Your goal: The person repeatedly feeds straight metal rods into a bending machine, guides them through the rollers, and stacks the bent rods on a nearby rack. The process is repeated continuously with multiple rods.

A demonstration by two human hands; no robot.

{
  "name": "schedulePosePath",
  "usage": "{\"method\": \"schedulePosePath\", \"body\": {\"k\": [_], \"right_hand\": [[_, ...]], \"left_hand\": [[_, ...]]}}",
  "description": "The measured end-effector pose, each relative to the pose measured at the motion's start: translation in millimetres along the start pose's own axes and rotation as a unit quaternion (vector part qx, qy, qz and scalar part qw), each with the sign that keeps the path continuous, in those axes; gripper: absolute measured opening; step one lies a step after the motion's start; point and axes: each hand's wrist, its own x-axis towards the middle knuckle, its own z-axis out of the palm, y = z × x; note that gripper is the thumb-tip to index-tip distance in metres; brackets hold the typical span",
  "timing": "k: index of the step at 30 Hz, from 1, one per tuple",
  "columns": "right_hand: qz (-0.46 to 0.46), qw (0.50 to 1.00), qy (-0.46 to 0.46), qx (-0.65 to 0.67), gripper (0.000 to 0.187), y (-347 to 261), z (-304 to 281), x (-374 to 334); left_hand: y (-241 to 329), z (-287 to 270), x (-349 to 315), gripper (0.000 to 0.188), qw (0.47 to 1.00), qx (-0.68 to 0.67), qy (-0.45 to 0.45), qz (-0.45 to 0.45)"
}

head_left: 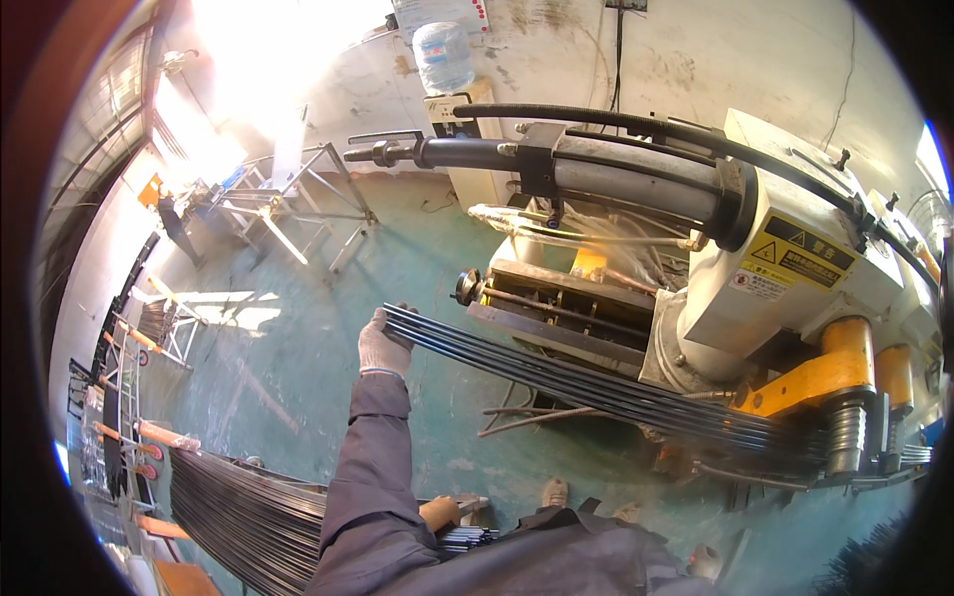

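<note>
My left hand (385, 348), in a pale knitted glove, is closed around the near-left end of a bundle of long dark metal tubes (556, 375). From there the tubes slant down and right to a machine, where they reach a stack of ridged metal rollers (847, 437) beneath an orange arm (810, 372). The tubes blur toward that end, so how they sit in the machine cannot be made out. My right hand does not show. A grey sleeve covers my left arm, which reaches forward from the lower edge.
A large bending machine (795, 253) with a hydraulic cylinder (636, 184) fills the right. Many dark tubes (243, 521) lie on a rack at lower left. Farther back are a water dispenser (475, 169), a metal frame table (288, 199) and a person (174, 223).
</note>
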Motion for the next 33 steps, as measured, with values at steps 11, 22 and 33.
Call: {"method": "schedulePosePath", "body": {"k": [11, 22, 33], "right_hand": [[-0.074, 0.995, -0.013, -0.066, 0.03, -41.7, -22.9, -73.7], [-0.165, 0.967, -0.11, -0.161, 0.049, -137.1, -5.9, -73.8], [-0.093, 0.961, -0.153, -0.209, 0.051, -105.1, -64.3, 44.7]], "left_hand": [[27.2, -19.0, -9.9, 0.041, 0.985, 0.125, -0.109, -0.051], [28.4, -18.7, 5.7, 0.065, 0.985, 0.136, -0.063, -0.083], [-96.3, -25.0, -93.3, 0.063, 0.988, 0.029, 0.148, -0.025]]}}
